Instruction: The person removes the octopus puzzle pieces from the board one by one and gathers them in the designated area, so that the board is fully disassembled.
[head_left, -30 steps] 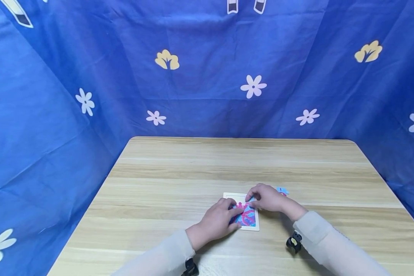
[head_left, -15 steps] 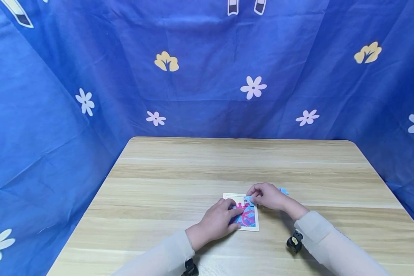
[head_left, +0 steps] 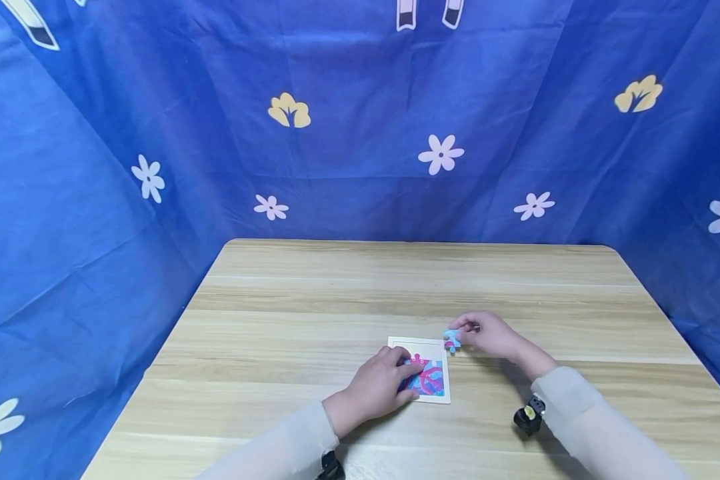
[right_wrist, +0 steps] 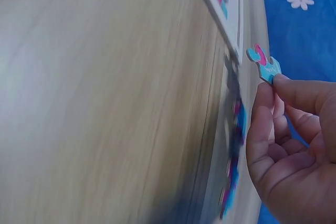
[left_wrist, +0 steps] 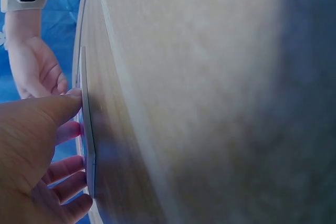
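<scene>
Your right hand [head_left: 486, 335] pinches one piece [head_left: 452, 340] between thumb and fingertips, just beside the board's far right corner. The board [head_left: 430, 349] lies on the counter [head_left: 312, 300], its far strip bare, its near part filled with joined pieces [head_left: 435, 383]. Your left hand [head_left: 377, 381] grips the board's left side, thumb at the near edge. You hold the piece by one end only, so it could twist or slip if it catches the rim. Should your left hand ease off, a push from the right could slide the board or unseat the joined pieces. Mind the loose pieces [right_wrist: 239, 121] below your right hand, too blurred to count: a low sweep could scatter them.
</scene>
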{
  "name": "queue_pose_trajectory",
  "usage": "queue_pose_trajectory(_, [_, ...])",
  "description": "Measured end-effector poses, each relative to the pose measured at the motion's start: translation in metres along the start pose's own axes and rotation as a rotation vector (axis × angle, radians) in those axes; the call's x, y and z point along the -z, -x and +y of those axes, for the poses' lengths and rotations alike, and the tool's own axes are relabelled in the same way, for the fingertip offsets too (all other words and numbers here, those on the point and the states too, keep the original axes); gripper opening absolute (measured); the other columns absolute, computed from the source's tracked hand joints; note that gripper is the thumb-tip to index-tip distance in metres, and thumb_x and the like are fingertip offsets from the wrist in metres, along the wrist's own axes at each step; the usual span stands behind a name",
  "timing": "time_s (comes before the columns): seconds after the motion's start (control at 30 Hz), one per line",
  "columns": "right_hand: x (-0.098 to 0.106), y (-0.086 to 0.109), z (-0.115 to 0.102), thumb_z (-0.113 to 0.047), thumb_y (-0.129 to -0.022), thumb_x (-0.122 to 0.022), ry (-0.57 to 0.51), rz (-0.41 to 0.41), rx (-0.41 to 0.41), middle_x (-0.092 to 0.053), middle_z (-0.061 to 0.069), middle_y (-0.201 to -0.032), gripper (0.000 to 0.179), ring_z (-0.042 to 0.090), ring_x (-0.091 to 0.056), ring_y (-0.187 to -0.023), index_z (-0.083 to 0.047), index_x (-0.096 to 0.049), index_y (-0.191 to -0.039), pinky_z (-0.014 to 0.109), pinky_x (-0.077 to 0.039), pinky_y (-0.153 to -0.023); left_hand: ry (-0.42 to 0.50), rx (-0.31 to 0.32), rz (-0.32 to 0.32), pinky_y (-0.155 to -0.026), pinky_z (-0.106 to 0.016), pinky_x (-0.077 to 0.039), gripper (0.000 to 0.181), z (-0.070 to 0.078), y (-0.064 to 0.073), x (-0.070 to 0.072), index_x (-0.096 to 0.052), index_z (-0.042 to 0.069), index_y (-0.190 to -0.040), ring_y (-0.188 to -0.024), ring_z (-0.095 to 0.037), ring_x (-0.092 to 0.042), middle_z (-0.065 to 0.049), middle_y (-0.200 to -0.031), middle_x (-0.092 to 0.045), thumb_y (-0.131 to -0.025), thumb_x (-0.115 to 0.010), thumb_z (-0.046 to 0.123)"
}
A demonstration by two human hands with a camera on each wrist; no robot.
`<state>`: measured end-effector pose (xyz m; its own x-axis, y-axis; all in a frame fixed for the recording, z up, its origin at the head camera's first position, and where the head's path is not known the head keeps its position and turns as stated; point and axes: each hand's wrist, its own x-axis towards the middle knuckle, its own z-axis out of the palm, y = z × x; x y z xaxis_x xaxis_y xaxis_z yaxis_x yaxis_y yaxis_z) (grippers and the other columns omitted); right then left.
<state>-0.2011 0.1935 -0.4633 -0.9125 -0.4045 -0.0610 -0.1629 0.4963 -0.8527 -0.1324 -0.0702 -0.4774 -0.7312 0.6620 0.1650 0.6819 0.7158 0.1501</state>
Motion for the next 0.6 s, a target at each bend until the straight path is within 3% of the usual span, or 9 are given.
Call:
queue_pose_trajectory(0.3, [0.021,0.015,0.018,-0.002,-0.086,-0.065,-0.024,0.045,-0.070,-0.058,0.007,-0.085,0.020,0.019,-0.054,-0.077,0.004,-0.066,-0.104,0.027,-0.052,-0.061,0.000,0.000,0.004,-0.087,-0.027,-0.046,0.049,0.001,0.001,-0.001,-0.064,0.019,-0.127,-0.099,-0.017,-0.052,-0.005,-0.116,-0.057,-0.085,-0.068,0.044])
queue_pose_trajectory(0.6, [0.040,0.027,0.027,-0.006,-0.089,-0.064,-0.036,0.067,-0.130,-0.057,0.009,-0.090,0.022,0.020,-0.056,-0.083,0.004,-0.065,-0.108,0.032,-0.055,-0.070,0.004,0.003,0.005,-0.085,-0.027,-0.046,0.050,0.000,0.001,-0.001,-0.064,0.019,-0.127,-0.099,-0.017,-0.051,-0.004,-0.117,-0.056,-0.085,-0.068,0.045])
